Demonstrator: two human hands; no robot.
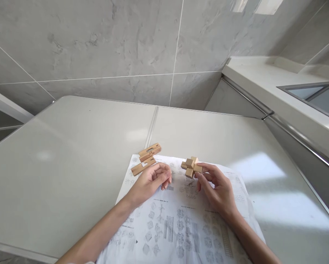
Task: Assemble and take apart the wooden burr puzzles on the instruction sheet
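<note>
My right hand [215, 185] pinches a wooden burr puzzle [190, 165], a cross of interlocked blocks, by its right end between thumb and fingertips. The puzzle is just over the printed paper sheet [175, 216]; whether it touches the sheet I cannot tell. Left of it, my left hand [154, 179] rests above the paper with its fingers curled in and thumb against them, with nothing visible inside. Beyond that hand lie two loose notched wooden pieces: a slotted one marked with a numeral [156, 147] and a second notched one [137, 169] nearer me, partly on the sheet.
Black line diagrams cover the sheet, which spreads over a white table [70, 157] with a seam [152, 126] across it. Grey tiled wall [112, 40] rises behind. At right stands a white counter [260, 79] with a sink [315, 93].
</note>
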